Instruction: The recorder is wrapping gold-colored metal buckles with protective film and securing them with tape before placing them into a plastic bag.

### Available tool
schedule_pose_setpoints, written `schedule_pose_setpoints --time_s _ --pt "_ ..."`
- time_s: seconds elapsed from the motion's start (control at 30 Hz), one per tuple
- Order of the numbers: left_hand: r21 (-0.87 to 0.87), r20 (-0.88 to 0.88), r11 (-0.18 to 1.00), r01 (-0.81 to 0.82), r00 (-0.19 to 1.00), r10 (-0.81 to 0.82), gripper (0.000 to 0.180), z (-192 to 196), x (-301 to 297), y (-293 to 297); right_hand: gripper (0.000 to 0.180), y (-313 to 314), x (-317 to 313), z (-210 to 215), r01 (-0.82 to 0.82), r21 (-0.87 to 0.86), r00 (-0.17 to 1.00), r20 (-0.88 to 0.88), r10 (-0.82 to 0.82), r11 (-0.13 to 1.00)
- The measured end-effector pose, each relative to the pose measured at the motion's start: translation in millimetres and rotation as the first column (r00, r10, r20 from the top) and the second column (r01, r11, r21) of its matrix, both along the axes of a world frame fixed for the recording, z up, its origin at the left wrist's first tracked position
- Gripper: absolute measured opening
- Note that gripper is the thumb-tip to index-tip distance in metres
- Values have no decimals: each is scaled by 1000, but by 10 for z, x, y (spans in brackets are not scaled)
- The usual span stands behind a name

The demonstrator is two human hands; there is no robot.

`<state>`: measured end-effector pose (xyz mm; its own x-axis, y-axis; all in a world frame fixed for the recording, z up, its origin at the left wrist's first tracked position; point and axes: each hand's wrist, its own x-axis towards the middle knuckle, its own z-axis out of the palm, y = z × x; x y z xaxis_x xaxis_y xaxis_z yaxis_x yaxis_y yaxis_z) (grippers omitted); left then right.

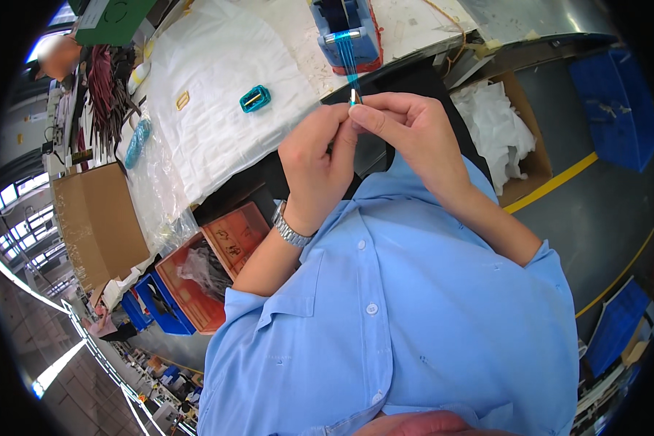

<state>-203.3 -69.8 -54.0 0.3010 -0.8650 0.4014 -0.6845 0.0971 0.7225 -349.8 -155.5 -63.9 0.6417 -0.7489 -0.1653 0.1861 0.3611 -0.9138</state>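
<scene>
My left hand and my right hand meet at the table's front edge, fingertips pinched together on a small shiny metal piece. Most of that piece is hidden by my fingers. A strip of clear blue tape runs taut from it up to the blue tape dispenser. Left of my hands, a rectangular buckle wrapped in blue tape lies on a white sheet. A bare gold-coloured buckle lies farther left.
Cardboard box and red crates stand at the left. An open carton with white wrapping is at my right, a blue bin beyond. A person is at the far left, near hanging dark-red strands.
</scene>
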Motion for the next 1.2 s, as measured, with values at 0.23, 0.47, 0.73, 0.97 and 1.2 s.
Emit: schedule_pose_setpoints --time_s 0.23,0.47,0.73,0.97,1.2 --pt "360 -486 909 211 874 -10 22 256 321 -260 30 -20 -2 -6 -63 -57 998 17 64 996" --pt "433 -690 819 376 723 32 26 392 536 -470 35 -162 -24 -115 -137 -130 989 -72 128 982" --pt "506 -736 694 512 676 38 26 473 754 -680 50 -366 145 -125 -3 -443 999 45 25 896" --pt "582 -695 651 488 714 86 27 524 764 -792 49 -339 198 -154 45 -416 999 18 -42 908" --pt "447 -189 889 96 982 -11 18 551 553 -606 38 -343 204 -93 75 -411 996 -12 -87 909"
